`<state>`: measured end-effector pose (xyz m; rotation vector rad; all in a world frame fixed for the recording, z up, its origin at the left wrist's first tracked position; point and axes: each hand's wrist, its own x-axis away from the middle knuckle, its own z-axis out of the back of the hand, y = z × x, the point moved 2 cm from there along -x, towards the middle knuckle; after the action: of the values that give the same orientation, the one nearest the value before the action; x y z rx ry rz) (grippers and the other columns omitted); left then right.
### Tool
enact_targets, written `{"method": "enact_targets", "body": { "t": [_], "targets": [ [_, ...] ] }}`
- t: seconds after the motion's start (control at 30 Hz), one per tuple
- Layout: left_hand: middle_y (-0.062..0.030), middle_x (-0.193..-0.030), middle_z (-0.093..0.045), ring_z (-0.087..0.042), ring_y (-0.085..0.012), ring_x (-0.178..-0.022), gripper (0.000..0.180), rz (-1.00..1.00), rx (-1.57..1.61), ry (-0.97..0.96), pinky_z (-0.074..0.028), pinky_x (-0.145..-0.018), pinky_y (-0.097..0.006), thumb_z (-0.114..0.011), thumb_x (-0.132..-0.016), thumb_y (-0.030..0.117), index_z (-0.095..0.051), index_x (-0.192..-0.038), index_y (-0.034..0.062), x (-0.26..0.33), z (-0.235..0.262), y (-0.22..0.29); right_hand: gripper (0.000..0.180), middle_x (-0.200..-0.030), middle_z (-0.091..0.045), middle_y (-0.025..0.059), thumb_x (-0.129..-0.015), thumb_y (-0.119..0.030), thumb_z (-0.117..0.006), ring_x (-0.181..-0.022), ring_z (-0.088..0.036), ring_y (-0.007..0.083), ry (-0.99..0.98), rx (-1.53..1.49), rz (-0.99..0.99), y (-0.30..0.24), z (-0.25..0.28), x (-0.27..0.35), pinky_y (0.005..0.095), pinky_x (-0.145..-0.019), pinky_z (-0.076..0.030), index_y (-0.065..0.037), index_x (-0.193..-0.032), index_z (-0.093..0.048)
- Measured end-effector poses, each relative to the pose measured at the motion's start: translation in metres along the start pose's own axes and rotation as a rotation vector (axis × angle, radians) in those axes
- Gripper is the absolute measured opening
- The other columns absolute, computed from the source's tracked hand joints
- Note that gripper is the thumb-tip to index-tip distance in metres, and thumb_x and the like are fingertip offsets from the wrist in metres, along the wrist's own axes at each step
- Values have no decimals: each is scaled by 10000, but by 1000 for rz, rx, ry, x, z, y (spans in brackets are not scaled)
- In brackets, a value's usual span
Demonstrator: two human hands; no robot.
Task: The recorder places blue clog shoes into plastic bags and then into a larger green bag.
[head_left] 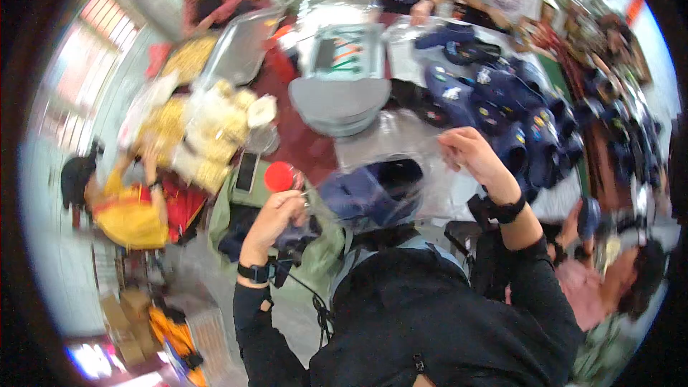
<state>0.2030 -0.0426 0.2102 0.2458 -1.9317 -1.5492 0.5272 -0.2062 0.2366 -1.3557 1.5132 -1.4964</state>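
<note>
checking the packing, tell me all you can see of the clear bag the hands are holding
The clear plastic bag is thin, glossy and crinkled, held up in the air between both hands over the table's edge. The left hand pinches its lower left corner; the right hand grips its upper right edge. Inside sits a dark blue cap, its hollow crown showing. The picture is blurred, so whether the bag's mouth is open cannot be told.

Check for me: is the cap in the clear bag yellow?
No, the cap inside the clear bag held between the left hand and right hand is dark blue.
</note>
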Motion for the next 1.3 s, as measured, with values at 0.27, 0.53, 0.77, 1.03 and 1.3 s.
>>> {"method": "enact_targets", "body": {
  "t": [0.27,0.53,0.77,1.03,1.3],
  "targets": [
    [-44,-817,-621,-567,-120,-812,210,-12,-350,215,-443,-739,-270,-462,-915,186,-581,-883,15,86,-47,-70,276,-693,-516,40,-890,-132,-474,-683,-462,114,-416,352,207,-9,-49,-25,241,-654,-375,17,-665,-531],
    [-45,-871,-622,-553,-125,-851,175,-31,-170,966,-430,-795,-274,-525,-892,163,-602,-982,34,195,-24,-156,299,-779,-513,96,-874,-204,-481,-751,-448,185,-659,-134,298,-17,-122,-47,325,-808,-363,15,-673,-512],
    [-123,-1333,-394,-328,-300,-1266,651,-68,-951,857,-252,-1056,-390,-664,-755,201,-358,-1324,120,139,-7,-199,298,-806,-533,101,-900,-234,-461,-811,-523,196,-639,-292,122,-12,-176,-64,422,-884,-401,35,-820,-560],
    [-59,-716,-629,-610,-211,-872,174,-32,-1765,307,-179,-1105,-379,-520,-728,139,-663,-826,126,95,56,-226,237,-959,-601,41,-919,-241,-405,-988,-545,187,-759,-364,67,37,-284,-61,545,-1021,-285,-83,-970,-574],
    [-99,-727,-586,-608,-271,-743,73,-462,-1443,358,-489,-621,-383,-535,-730,128,-571,-784,97,192,59,-207,255,-901,-607,23,-925,-272,-427,-948,-549,163,-611,-791,124,98,-359,-59,493,-1038,-283,-85,-903,-598]
  ]
}}
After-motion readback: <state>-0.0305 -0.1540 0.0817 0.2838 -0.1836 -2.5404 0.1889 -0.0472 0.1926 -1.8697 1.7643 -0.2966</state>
